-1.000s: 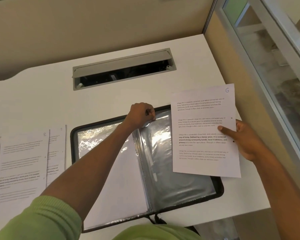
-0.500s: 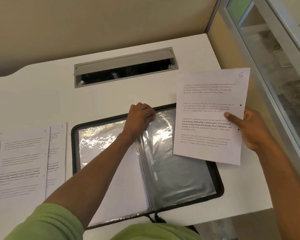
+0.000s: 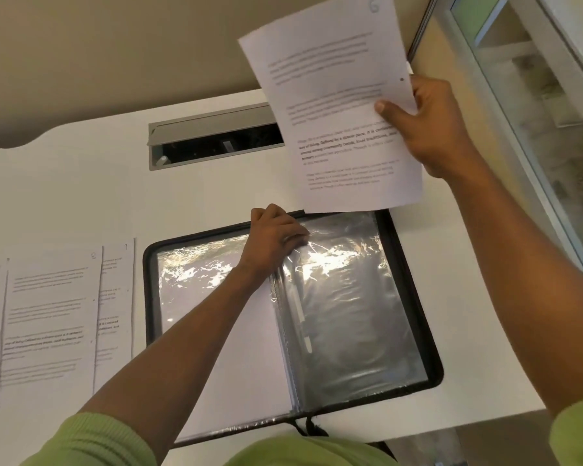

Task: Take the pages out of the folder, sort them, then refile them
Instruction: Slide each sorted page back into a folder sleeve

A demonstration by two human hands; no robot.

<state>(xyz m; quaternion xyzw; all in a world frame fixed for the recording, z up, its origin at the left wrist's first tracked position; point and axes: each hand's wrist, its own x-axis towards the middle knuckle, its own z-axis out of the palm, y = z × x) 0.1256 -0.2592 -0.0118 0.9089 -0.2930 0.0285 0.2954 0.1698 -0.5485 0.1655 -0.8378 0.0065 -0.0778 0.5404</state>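
R hand [image 3: 431, 126] grips a page [image 3: 334, 95] (marked 6) up over the worktop [image 3: 81, 196], L hand [image 3: 273, 237] pinches a sleeve [image 3: 344, 297] top in the open folder [image 3: 414, 297], other pages [image 3: 48, 314] lying left.

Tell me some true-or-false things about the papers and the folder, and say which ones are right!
1. The right hand holds a page up above the desk. True.
2. That page has a 2 written in its top corner. False: it is a 6.
3. The folder is zipped shut. False: it lies open on the desk.
4. The left hand grips a plastic sleeve at the folder's top edge. True.
5. Left of the folder, other pages lie on the desk. True.
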